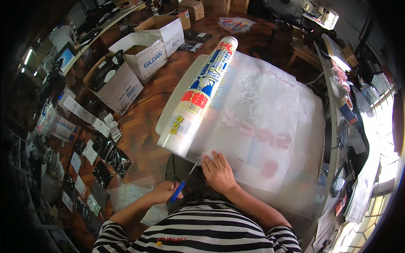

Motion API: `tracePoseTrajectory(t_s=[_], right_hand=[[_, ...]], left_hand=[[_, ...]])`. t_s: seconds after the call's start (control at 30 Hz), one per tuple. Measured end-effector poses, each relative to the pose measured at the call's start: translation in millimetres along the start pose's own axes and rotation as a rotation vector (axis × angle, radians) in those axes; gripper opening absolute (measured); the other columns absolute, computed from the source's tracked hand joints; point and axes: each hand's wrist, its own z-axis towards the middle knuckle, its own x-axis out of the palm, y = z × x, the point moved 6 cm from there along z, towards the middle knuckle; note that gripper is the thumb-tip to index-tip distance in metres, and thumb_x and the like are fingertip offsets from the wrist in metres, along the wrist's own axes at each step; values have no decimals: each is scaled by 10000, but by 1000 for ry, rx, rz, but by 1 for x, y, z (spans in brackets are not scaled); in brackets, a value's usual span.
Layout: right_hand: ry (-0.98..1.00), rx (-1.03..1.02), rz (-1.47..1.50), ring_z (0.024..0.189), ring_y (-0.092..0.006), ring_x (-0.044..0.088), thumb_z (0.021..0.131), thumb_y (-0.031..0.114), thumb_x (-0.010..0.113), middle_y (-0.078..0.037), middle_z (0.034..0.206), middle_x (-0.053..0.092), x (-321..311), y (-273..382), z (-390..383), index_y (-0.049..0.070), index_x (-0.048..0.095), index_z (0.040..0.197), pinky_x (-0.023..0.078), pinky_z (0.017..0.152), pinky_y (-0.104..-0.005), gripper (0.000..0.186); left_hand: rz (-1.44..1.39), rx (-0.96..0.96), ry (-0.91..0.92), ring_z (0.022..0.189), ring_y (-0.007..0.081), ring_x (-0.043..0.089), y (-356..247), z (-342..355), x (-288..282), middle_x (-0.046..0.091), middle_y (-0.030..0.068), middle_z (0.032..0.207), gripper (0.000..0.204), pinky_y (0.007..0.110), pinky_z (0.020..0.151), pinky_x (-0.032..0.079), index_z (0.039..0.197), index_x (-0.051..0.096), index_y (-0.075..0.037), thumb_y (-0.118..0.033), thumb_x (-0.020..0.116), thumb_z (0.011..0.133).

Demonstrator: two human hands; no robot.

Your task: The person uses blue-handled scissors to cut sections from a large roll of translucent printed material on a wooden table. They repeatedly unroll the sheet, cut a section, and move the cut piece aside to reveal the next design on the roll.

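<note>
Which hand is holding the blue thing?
The left hand, which grips the blue-handled cutting tool. The right hand only rests, palm-down, on the translucent sheet.

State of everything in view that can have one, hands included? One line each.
Left hand: closed on the scissors
Scissors: held, tips at the sheet's near edge; blades open or shut unclear
Right hand: open, palm down on the sheet
Clear sheet: spread out
Printed roll: wound, lying on its side
Nearest carton: open, dark packages inside
White carton: open
Monitor: lit
</note>
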Motion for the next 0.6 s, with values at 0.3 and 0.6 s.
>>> tracePoseTrajectory(t_s=[0.3,0.6], right_hand=[[-119,-13,61,1010,-309,598,775,130,549,-135,993,637,-7,3,-8,-48,638,1011,454,908,-402,309],[-143,-13,55,1013,-292,601,784,128,544,-144,1029,641,-11,2,-7,-45,642,999,453,906,-395,293]], left_hand=[[-173,-55,102,666,109,562,-18,-29,6,635,43,746,292,239,636,442,991,665,13,-208,631,802],[-170,-139,73,619,80,532,-32,-4,12,596,14,677,236,225,580,416,970,660,18,-131,598,799]])
